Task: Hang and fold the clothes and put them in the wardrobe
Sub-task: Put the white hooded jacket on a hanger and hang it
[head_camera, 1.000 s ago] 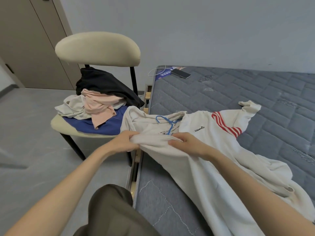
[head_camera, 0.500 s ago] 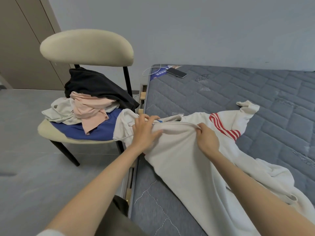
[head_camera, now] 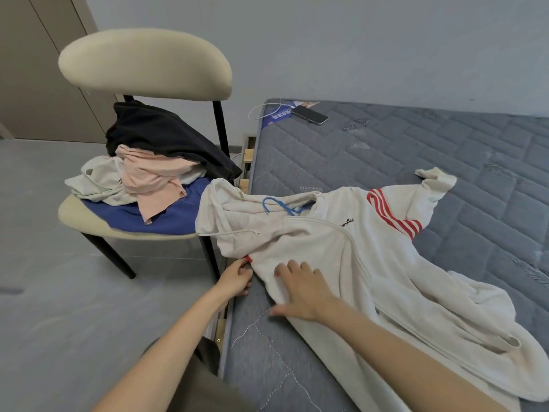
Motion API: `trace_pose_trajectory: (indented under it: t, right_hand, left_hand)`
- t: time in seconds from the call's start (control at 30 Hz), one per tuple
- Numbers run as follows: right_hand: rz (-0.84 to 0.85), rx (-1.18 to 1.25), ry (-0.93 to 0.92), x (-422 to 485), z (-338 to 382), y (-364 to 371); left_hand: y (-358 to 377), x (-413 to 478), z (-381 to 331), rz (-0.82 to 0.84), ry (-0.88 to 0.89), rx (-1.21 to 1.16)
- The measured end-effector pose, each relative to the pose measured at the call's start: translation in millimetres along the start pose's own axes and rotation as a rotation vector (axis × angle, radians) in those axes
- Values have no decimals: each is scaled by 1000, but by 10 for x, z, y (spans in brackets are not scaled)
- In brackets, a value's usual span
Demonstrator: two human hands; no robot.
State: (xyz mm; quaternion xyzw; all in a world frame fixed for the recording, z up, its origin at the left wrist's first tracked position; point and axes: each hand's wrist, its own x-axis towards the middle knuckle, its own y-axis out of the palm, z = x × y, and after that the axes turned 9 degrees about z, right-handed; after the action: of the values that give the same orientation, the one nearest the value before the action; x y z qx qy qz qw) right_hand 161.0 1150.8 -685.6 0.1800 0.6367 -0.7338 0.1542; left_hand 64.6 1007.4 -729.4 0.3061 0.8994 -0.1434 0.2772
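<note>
White hoodie (head_camera: 386, 248) lies under the flat, relaxed right hand (head_camera: 300, 289); left hand (head_camera: 236, 276) seemingly pinches its edge.

I see a pale grey wall (head_camera: 356, 40), a grey floor (head_camera: 44, 263), beige door panels (head_camera: 35, 84), and a cream chair (head_camera: 142, 60) just beside a grey quilted mattress (head_camera: 386, 150).

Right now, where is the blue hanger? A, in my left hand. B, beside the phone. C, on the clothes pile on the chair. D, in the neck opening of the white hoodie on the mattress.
D: the blue hanger sticks out of the neck opening of the white hoodie, which lies spread on the mattress.
</note>
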Motion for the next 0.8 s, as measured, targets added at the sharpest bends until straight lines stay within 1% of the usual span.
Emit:
trace_pose_trajectory:
  t: [0.07, 0.17, 0.2, 0.27, 0.3, 0.37, 0.5, 0.63, 0.7, 0.77, 0.8]
  right_hand:
    - [-56, -128, 29, -11, 95, 142]
    - [-127, -119, -11, -25, 26, 186]
    - [-129, -75, -56, -40, -37, 171]
    - [-174, 101, -167, -99, -183, 115]
    - [-227, 194, -217, -135, -247, 79]
    - [-340, 294, -258, -216, -326, -10]
    - [-491, 398, -274, -327, -354, -155]
    - [-575, 487, -227, -380, -383, -226]
    - [-598, 492, -204, -398, -398, -242]
    - [-616, 482, -190, -402, -387, -254]
    - [-621, 473, -182, -399, -371, -258]
  left_hand:
    - [44, 18, -39, 29, -9, -165]
    - [66, 58, -96, 58, -18, -430]
    - [56, 67, -119, 67, -1, -480]
    - [22, 80, -157, 117, 28, -541]
    - [10, 79, -178, 154, 43, -556]
    - [13, 77, -232, 220, 76, -541]
    - [166, 73, -353, 307, 175, -386]
    - [254, -19, -406, 377, 203, -143]
    - [216, -118, -406, 377, 214, 80]
    - [142, -195, -379, 337, 217, 327]
    - [106, -218, -351, 323, 217, 399]
